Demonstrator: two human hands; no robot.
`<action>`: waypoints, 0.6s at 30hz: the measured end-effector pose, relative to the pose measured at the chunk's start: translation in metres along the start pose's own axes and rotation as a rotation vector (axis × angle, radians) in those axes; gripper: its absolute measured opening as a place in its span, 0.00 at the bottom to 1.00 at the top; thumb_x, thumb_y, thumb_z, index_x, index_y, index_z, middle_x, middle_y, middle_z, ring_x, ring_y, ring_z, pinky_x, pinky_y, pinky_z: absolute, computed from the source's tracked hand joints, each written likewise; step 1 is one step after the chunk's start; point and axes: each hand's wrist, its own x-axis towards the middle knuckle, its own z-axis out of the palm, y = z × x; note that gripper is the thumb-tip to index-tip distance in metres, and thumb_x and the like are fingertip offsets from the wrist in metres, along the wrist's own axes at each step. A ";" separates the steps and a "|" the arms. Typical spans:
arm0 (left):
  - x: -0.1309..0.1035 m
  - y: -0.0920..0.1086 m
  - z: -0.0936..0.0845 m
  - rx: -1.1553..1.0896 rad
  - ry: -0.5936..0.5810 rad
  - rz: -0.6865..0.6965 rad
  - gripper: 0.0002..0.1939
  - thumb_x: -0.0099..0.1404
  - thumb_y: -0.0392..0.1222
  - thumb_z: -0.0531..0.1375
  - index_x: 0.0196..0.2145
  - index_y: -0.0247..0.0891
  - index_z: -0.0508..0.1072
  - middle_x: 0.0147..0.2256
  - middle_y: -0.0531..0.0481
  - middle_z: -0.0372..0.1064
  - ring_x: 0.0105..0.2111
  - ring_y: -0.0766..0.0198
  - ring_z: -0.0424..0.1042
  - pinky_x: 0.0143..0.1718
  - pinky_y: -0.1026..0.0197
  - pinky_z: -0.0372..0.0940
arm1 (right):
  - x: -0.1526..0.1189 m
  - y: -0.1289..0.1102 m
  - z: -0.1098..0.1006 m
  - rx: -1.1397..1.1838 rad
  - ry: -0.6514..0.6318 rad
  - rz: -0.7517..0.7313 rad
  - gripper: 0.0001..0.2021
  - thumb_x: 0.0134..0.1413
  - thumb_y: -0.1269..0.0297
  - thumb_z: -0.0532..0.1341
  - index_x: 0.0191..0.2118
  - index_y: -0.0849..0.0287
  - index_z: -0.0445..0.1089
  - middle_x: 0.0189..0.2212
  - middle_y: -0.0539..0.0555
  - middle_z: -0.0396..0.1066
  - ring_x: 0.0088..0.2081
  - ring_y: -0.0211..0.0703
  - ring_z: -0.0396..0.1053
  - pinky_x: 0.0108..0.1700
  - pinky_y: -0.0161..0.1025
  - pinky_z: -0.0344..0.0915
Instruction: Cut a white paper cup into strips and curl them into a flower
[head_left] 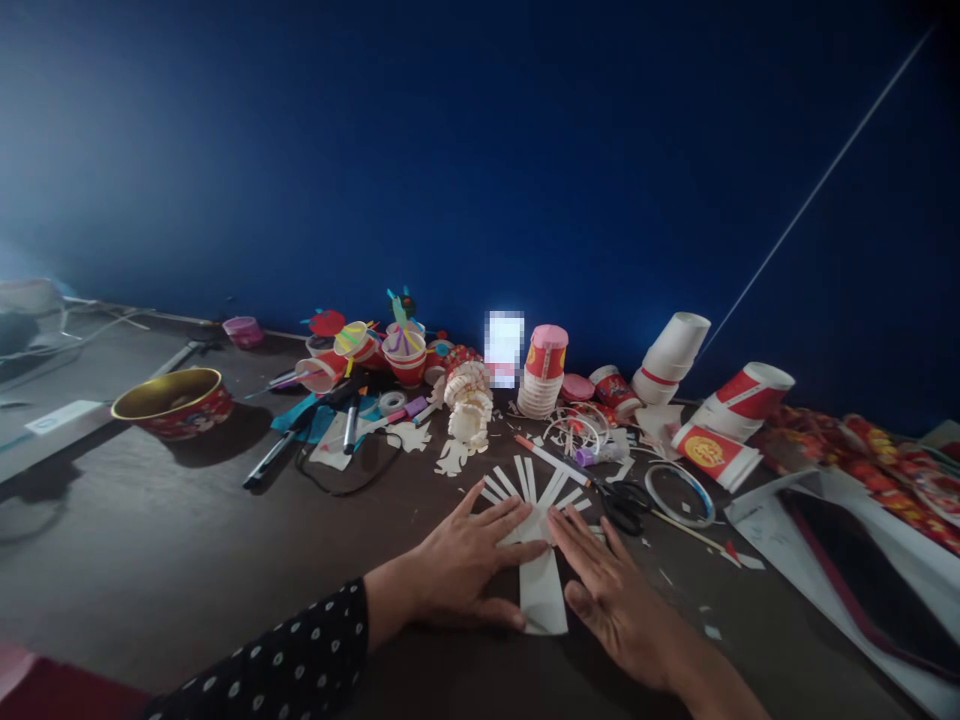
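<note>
White paper, one plain tail plus a fan of narrow strips, lies on the dark table right in front of me, between and partly under both hands. Left hand spread, fingers straight, gripping nothing; right hand likewise extended, fingertips on the paper. Probably pressing from both sides so thin strips lie flat and splayed. Black-handled scissors just past my right fingers, likely for easy reach. Cup stack behind: tapered, ridged rims, red and white. Bowl far left: round, shiny gold inside.
</note>
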 end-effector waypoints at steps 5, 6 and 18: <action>0.001 -0.001 0.001 0.008 0.008 -0.003 0.37 0.59 0.67 0.47 0.61 0.49 0.50 0.63 0.41 0.41 0.62 0.46 0.43 0.58 0.35 0.31 | 0.000 0.001 -0.005 0.016 0.003 -0.001 0.29 0.60 0.49 0.46 0.64 0.53 0.41 0.63 0.57 0.44 0.64 0.51 0.39 0.60 0.60 0.43; 0.001 -0.001 0.002 0.014 0.010 -0.003 0.37 0.59 0.67 0.48 0.61 0.49 0.50 0.63 0.41 0.41 0.62 0.46 0.43 0.58 0.35 0.31 | 0.000 0.000 -0.005 0.007 0.014 -0.004 0.30 0.60 0.48 0.46 0.64 0.54 0.41 0.63 0.57 0.45 0.64 0.52 0.40 0.60 0.61 0.43; 0.003 -0.003 0.006 0.020 0.014 -0.015 0.37 0.59 0.68 0.47 0.61 0.50 0.50 0.63 0.39 0.42 0.62 0.46 0.44 0.56 0.32 0.31 | 0.002 -0.004 -0.010 -0.113 0.133 -0.110 0.23 0.59 0.52 0.52 0.56 0.60 0.63 0.55 0.61 0.63 0.58 0.55 0.55 0.57 0.58 0.52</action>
